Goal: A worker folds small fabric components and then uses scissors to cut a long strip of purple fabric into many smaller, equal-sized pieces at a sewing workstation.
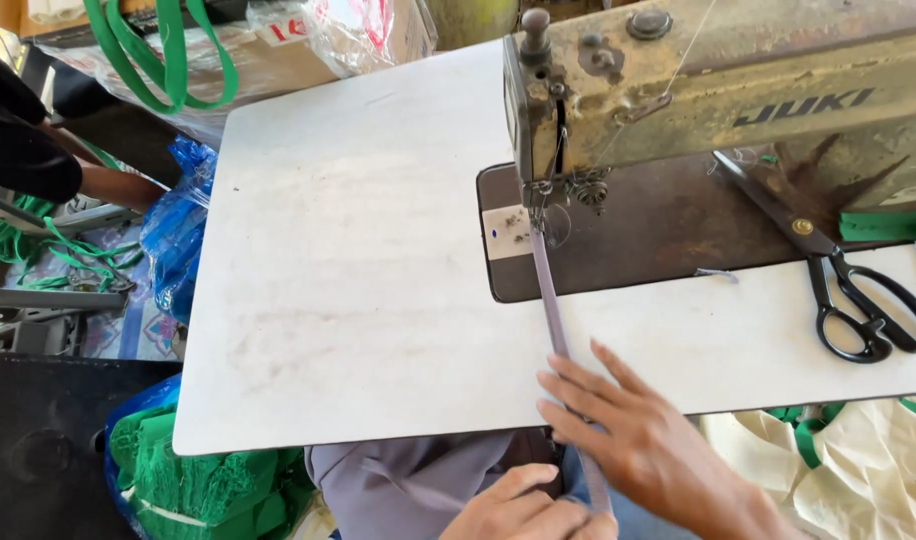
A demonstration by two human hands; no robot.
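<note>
Right hand [643,440]: laid open, fingers spread, on the grey strap [551,300] at the bench's [358,250] near edge.
Left hand [523,505]: strap pinched below that edge.
Left half: bare.

Small sewing workshop. Identified by: worn, rust-stained beige industrial sewing machine [718,90] mounted on a white, scuffed laminate work table [358,260]; narrow grey fabric strip [550,300] fed under the needle area; large black-handled tailor's shears [838,265] resting beside the machine bed. Stock stored around the table: folded green mesh fabric bundles [208,480] on the floor, green webbing loops [163,50] on a plastic-wrapped cardboard box [278,50], blue plastic bags [178,230], cream cloth pieces [858,460] at lower right. Second workstation with another person's arm [38,165] at left.
</note>
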